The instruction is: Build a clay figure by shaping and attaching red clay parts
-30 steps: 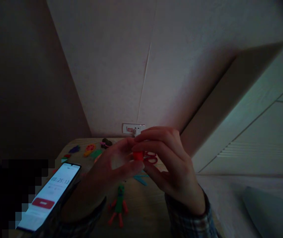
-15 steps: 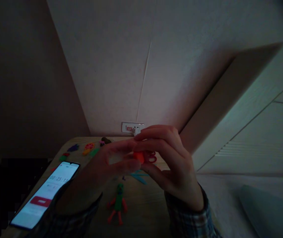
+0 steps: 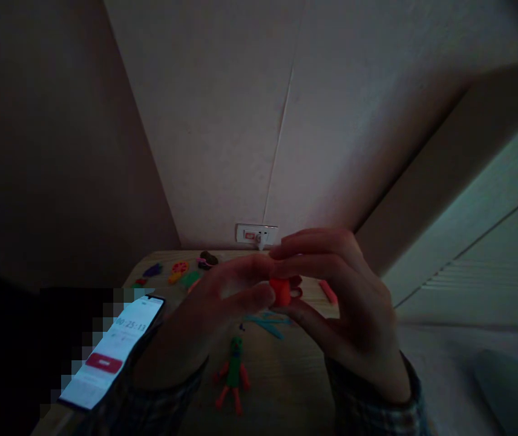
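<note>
Between my two hands is a small orange-red lump of modelling clay (image 3: pixel 281 292), held above the wooden table. My right hand (image 3: pixel 345 290) pinches it, thumb below and fingers above. From the other side, my left hand (image 3: pixel 222 303) presses it with thumb and fingertips. Below them, on the table, lies a clay figure (image 3: pixel 234 372) with a green head and body and orange arms and legs. Light-blue modelling tools (image 3: pixel 268 326) lie behind the figure. Partly hidden by my right fingers are red-handled scissors (image 3: pixel 297 292).
A lit phone (image 3: pixel 116 351) showing a timer lies on the left of the table (image 3: pixel 281 381). Several coloured clay pieces (image 3: pixel 180 267) are at the back left, and a red clay bar (image 3: pixel 328 292) is at right. A wall socket (image 3: pixel 256 234) with a plug is behind.
The view has turned slightly left, so everything sits further right in it. The red bar now shows beside my right hand. Both hands keep their hold on the orange-red clay.
</note>
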{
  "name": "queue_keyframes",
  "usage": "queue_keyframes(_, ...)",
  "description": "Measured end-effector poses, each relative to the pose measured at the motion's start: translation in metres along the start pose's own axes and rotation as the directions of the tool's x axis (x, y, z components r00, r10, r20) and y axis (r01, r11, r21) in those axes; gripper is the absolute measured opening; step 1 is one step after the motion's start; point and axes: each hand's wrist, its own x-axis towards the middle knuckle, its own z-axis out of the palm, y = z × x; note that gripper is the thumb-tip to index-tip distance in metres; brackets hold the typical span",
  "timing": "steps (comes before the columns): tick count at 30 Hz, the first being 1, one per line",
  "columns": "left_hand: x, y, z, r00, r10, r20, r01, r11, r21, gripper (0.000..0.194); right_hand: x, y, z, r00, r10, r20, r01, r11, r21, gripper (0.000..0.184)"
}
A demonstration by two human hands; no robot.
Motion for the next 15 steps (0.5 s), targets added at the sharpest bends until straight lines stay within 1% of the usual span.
queue_keyframes(3, -0.0010, 0.0025, -0.0023, 0.999, 0.008, -0.054, -0.009, 1.000, -0.025, 0.028, 0.0003, 0.0001, 0.0003, 1.000, -0.008, -0.007, 0.008, 1.000, 0.022, 0.014)
queue_keyframes(4, -0.0006, 0.0033, -0.0027, 0.999, 0.009, -0.050, -0.010, 1.000, -0.028, 0.026, 0.0003, 0.0000, 0.0003, 1.000, -0.009, -0.011, 0.009, 1.000, 0.026, 0.015)
queue_keyframes(6, 0.0012, 0.0041, -0.0023, 1.000, 0.011, -0.014, -0.011, 0.999, -0.040, 0.032, 0.0002, -0.0006, 0.0001, 1.000, 0.000, 0.005, 0.000, 1.000, 0.020, 0.016)
queue_keyframes(8, 0.0032, 0.0038, -0.0006, 1.000, 0.009, 0.029, -0.008, 0.999, -0.049, 0.043, 0.0002, -0.0014, 0.0004, 1.000, 0.006, 0.024, -0.006, 1.000, 0.003, 0.017)
queue_keyframes(10, 0.0046, 0.0031, 0.0015, 0.999, -0.001, 0.052, 0.003, 0.999, -0.046, 0.050, 0.0006, -0.0021, 0.0013, 0.999, 0.006, 0.032, -0.006, 1.000, 0.009, 0.015)
queue_keyframes(12, 0.0049, 0.0021, 0.0026, 0.999, -0.009, 0.050, 0.011, 0.999, -0.033, 0.047, 0.0012, -0.0023, 0.0027, 1.000, 0.006, 0.021, -0.006, 1.000, 0.025, 0.012)
queue_keyframes(15, 0.0038, 0.0004, 0.0014, 0.999, -0.009, 0.039, 0.010, 1.000, -0.019, 0.036, 0.0017, -0.0024, 0.0039, 1.000, 0.011, 0.009, -0.011, 1.000, 0.015, 0.010)
